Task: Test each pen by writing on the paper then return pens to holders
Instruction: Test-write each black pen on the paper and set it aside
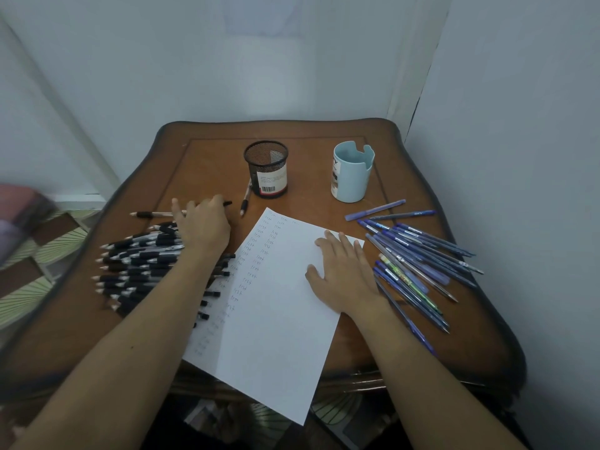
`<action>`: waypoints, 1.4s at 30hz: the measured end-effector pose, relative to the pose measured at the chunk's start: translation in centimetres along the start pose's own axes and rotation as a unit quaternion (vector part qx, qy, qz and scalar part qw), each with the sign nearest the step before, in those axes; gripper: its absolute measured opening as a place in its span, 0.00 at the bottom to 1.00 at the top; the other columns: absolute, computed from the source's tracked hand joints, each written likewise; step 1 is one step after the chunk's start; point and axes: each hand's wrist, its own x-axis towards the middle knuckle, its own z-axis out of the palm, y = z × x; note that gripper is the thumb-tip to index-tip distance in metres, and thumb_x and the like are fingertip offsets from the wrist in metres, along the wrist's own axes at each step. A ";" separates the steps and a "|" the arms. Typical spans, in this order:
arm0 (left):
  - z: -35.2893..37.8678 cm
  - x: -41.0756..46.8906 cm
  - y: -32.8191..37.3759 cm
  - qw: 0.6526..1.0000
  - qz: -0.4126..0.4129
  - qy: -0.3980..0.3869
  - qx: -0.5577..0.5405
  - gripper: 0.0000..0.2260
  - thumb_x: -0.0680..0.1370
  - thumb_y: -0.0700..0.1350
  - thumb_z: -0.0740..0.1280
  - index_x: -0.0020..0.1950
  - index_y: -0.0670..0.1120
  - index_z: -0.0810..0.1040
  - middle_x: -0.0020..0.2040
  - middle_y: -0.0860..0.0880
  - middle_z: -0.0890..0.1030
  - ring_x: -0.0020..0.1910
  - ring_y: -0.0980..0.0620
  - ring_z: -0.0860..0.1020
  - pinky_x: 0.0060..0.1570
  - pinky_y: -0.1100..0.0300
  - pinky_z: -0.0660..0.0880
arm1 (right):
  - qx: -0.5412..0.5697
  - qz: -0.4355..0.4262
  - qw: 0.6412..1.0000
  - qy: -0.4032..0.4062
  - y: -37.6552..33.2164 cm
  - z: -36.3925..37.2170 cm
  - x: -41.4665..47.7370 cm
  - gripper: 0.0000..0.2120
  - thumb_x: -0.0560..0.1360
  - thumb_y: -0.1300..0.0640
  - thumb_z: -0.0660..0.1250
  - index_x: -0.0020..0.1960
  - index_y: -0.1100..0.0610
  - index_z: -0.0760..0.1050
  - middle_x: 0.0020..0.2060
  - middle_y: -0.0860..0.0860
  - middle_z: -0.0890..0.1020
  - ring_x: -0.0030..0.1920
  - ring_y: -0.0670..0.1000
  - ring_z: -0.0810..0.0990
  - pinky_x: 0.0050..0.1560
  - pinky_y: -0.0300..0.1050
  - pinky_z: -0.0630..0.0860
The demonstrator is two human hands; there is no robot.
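Observation:
A white paper (pixel 276 306) with columns of small written words lies on the wooden table (pixel 324 203). My right hand (pixel 341 274) rests flat on it with straight fingers. My left hand (pixel 204 222) curls round a black pen (pixel 152 214) lying above a pile of black pens (pixel 139 264) at the left. Another black pen (pixel 245 199) lies beside the black mesh holder (pixel 267 168). The light blue holder (pixel 352 172) stands at the back right. Several blue pens (pixel 418 258) are spread to the right of the paper.
Walls stand close behind and to the right of the table. The table's curved edges drop off at the left and front. A patterned floor or mat shows at the left. Both holders look empty from here.

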 end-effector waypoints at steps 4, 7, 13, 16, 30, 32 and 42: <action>-0.4 -0.4 1.0 0.989 0.075 0.066 -0.109 0.15 0.81 0.35 0.62 0.66 0.43 0.77 0.60 0.41 0.82 0.65 0.37 0.74 0.77 0.39 0.50 | -0.002 0.000 1.000 0.011 0.1 0.4 -0.1 0.28 0.81 0.41 0.53 0.78 0.50 0.56 0.81 0.50 0.53 0.81 0.54 0.47 0.78 0.54 0.40; -1.2 -0.9 2.2 0.975 0.132 0.126 -0.129 0.13 0.82 0.40 0.63 0.66 0.44 0.76 0.56 0.39 0.81 0.55 0.35 0.76 0.57 0.40 0.73 | 0.012 -0.001 1.000 0.014 0.2 0.4 0.1 0.29 0.80 0.40 0.53 0.77 0.50 0.58 0.80 0.50 0.55 0.81 0.54 0.48 0.78 0.54 0.41; -2.7 -1.3 4.4 0.976 0.124 0.069 -0.164 0.23 0.83 0.63 0.52 0.49 0.48 0.80 0.40 0.50 0.78 0.36 0.46 0.77 0.34 0.54 0.74 | 0.015 0.002 1.000 0.013 0.2 0.4 0.0 0.32 0.77 0.38 0.49 0.77 0.49 0.59 0.80 0.50 0.55 0.81 0.53 0.48 0.78 0.54 0.41; -3.2 -1.4 5.2 0.981 0.114 0.039 -0.153 0.28 0.77 0.68 0.54 0.44 0.49 0.84 0.36 0.52 0.82 0.36 0.48 0.80 0.35 0.57 0.77 | 0.008 -0.003 1.000 0.017 0.1 0.3 -0.1 0.29 0.79 0.40 0.51 0.77 0.50 0.58 0.80 0.50 0.55 0.81 0.53 0.48 0.77 0.53 0.39; -3.2 -1.6 7.7 0.891 0.083 0.001 -0.447 0.14 0.80 0.31 0.60 0.54 0.40 0.84 0.51 0.57 0.77 0.42 0.64 0.75 0.43 0.73 0.72 | -0.029 -0.001 1.000 -0.006 0.2 0.3 0.1 0.31 0.81 0.37 0.47 0.81 0.47 0.50 0.81 0.50 0.49 0.81 0.54 0.45 0.77 0.54 0.38; -3.0 -1.8 8.2 0.851 0.027 -0.014 -0.525 0.13 0.82 0.37 0.59 0.56 0.45 0.83 0.51 0.51 0.80 0.41 0.63 0.77 0.46 0.62 0.76 | -0.027 -0.001 1.000 -0.005 0.2 0.3 0.1 0.31 0.81 0.37 0.48 0.81 0.46 0.51 0.81 0.50 0.49 0.81 0.54 0.45 0.77 0.54 0.38; 0.6 -0.7 9.8 0.808 -0.011 -0.104 -0.580 0.13 0.79 0.50 0.70 0.44 0.40 0.84 0.40 0.43 0.85 0.40 0.43 0.84 0.48 0.43 0.83 | -0.013 -0.005 1.000 0.007 0.1 0.2 0.2 0.30 0.82 0.39 0.52 0.80 0.47 0.53 0.81 0.50 0.50 0.81 0.54 0.45 0.77 0.56 0.40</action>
